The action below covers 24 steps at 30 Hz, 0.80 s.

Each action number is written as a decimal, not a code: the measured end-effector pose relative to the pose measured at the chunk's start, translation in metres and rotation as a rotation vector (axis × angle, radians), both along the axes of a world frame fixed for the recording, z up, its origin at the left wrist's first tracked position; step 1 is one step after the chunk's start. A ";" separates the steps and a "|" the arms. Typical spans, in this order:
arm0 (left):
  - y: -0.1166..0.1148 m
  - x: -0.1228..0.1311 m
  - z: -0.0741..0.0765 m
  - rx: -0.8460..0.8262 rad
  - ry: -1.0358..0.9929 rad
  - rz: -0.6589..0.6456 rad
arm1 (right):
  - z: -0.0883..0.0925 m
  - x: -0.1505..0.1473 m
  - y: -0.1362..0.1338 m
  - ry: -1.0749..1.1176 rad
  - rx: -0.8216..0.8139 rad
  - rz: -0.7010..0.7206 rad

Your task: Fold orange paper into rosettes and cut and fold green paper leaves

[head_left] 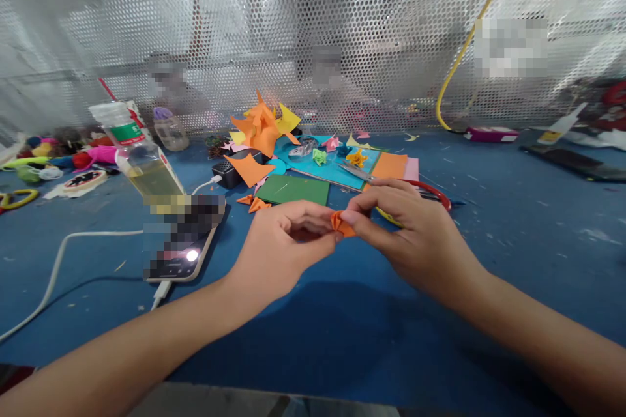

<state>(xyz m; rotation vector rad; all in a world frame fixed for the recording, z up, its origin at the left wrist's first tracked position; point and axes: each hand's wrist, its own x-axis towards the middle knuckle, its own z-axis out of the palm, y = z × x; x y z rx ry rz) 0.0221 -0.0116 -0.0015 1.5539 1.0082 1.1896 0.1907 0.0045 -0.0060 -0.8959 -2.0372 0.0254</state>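
Observation:
A small folded piece of orange paper is held between both hands above the blue table. My left hand pinches its left side between thumb and fingertips. From the right, my right hand grips the same paper with thumb and forefinger. Its exact shape is partly covered by my fingers. Behind the hands lie a stack of green paper sheets and small folded orange pieces. Scissors with red and yellow handles lie just beyond my right hand, which partly hides them.
On the left stand a bottle of yellowish liquid and a phone on a white cable. At the back are orange paper cut-outs, a blue folder and a folded yellow star. Perforated metal closes off the far side.

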 end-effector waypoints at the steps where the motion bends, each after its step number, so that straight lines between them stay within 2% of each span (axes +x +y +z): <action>1: 0.000 0.000 0.000 -0.004 0.001 0.002 | 0.000 0.000 0.000 -0.005 -0.003 -0.001; 7: -0.002 0.000 0.002 0.012 0.025 -0.003 | 0.001 0.000 -0.001 -0.037 0.040 -0.028; 16: 0.000 -0.006 0.001 0.129 0.226 0.089 | -0.001 0.001 -0.001 -0.042 0.087 -0.045; 24: 0.000 -0.006 -0.001 0.165 0.285 0.074 | 0.002 0.003 -0.002 -0.047 0.048 -0.014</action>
